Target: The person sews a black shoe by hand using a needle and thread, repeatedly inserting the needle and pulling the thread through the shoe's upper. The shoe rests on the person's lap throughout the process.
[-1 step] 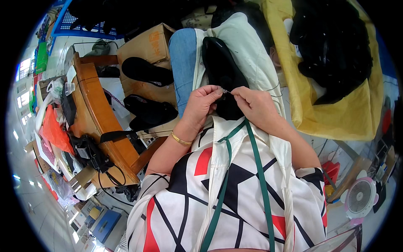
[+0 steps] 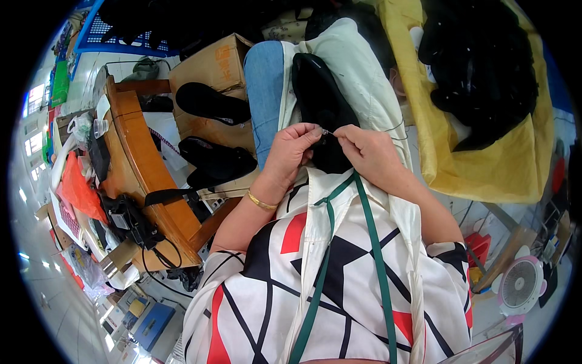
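Observation:
A black shoe (image 2: 321, 91) lies on my lap, over a pale cloth (image 2: 357, 67) spread across my legs, its toe pointing away from me. Above its near end, my left hand (image 2: 294, 148) and my right hand (image 2: 370, 155) meet, thumbs and forefingers pinched close together. Between the fingertips shows a small shiny piece (image 2: 325, 132), too tiny to name. The left fingers close on its left side and the right fingers on its right. My palms and curled fingers hide part of the shoe.
Two black shoes (image 2: 212, 103) rest on a cardboard box (image 2: 209, 67) at the left, beside a wooden bench (image 2: 142, 164) with a black device (image 2: 127, 221). At the right, a yellow sack (image 2: 485, 176) bears a heap of black shoes (image 2: 479, 67). A fan (image 2: 520, 285) stands lower right.

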Demonstrator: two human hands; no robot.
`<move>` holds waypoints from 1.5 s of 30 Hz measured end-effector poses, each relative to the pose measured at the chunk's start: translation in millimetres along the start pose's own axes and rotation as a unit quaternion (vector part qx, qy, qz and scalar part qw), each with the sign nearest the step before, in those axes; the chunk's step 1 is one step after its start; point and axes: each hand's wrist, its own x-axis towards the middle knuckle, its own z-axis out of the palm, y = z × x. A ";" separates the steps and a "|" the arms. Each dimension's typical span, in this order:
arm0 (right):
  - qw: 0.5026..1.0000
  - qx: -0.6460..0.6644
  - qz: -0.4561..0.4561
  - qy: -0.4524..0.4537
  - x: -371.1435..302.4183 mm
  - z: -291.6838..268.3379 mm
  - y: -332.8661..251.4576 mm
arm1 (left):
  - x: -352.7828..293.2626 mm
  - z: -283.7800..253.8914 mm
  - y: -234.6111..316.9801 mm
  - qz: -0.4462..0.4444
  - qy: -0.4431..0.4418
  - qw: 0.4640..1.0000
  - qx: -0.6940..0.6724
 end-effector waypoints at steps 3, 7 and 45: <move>1.000 -0.002 0.000 0.000 0.1 -1.1 -1.2 | -0.9 1.3 0.6 0.002 0.002 1.000 0.001; 1.000 -0.001 -0.007 0.005 0.8 -0.4 0.3 | -1.9 2.2 1.0 0.004 0.003 1.000 0.003; 0.925 0.237 0.248 -0.166 15.9 -6.6 16.2 | -1.7 2.9 7.2 0.075 -0.046 0.994 0.057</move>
